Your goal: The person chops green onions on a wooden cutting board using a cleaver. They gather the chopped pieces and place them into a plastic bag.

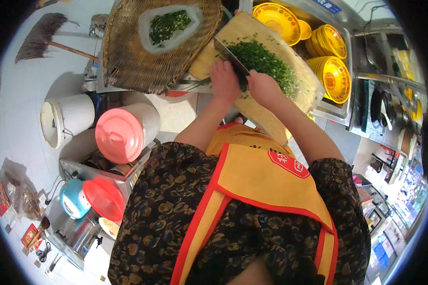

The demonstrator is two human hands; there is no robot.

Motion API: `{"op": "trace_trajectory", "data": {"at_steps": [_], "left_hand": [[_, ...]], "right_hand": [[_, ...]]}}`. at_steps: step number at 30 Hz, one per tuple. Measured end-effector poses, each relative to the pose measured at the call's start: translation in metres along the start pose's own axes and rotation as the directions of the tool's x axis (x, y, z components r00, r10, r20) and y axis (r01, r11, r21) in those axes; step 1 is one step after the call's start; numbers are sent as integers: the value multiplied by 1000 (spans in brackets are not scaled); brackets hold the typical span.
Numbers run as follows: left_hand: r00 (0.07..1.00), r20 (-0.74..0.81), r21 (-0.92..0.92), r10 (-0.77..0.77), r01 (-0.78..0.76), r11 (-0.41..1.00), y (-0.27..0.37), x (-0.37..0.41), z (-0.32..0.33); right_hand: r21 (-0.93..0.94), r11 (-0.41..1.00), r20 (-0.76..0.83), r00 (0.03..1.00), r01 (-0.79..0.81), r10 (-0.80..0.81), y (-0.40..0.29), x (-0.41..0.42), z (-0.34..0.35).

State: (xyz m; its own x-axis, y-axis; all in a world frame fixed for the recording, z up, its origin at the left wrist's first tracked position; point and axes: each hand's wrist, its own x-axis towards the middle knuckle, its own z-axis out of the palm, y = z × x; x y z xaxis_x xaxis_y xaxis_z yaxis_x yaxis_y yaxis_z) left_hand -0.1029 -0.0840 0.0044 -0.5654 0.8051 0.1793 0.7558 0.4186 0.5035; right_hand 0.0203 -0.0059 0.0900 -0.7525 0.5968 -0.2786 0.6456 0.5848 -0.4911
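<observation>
A large wooden chopping board (306, 89) lies before me, bearing a wide heap of chopped green onions (260, 60). My right hand (265, 89) is closed around the handle of a broad cleaver (232, 57), whose blade stands on the board at the heap's left edge. Close to the blade's left side, my left hand (224, 82) presses down with curled fingers on a bunch of green onion stalks (199, 83). The stalk ends stick out to the left of that hand, past the board's edge. The fingers hide the rest of the bunch.
Left of the board, a woven bamboo basket (128, 60) carries a translucent bowl (142, 28) of chopped greens. Yellow patterned bowls (333, 80) are stacked in the steel sink (346, 110) at right. A bucket with a pink lid (119, 135) and a white bucket (71, 117) stand at left.
</observation>
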Motion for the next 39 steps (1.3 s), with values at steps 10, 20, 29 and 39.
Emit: {"op": "trace_trajectory", "data": {"at_steps": [10,20,29,39], "left_hand": [[996,-82,-19,39,-40,999,4,3,-3],[957,-149,-166,250,-274,947,-21,-22,-38],[949,-174,-205,262,-295,933,-19,-31,-10],[949,-190,-188,250,-285,940,-16,-27,-8]], "right_hand": [[86,996,-115,993,11,-1,9,5,24],[11,1000,18,1000,-4,4,-4,-28,-25],[-41,999,56,998,-6,8,3,-36,0],[-43,999,89,996,1,3,-16,-13,-12]]}}
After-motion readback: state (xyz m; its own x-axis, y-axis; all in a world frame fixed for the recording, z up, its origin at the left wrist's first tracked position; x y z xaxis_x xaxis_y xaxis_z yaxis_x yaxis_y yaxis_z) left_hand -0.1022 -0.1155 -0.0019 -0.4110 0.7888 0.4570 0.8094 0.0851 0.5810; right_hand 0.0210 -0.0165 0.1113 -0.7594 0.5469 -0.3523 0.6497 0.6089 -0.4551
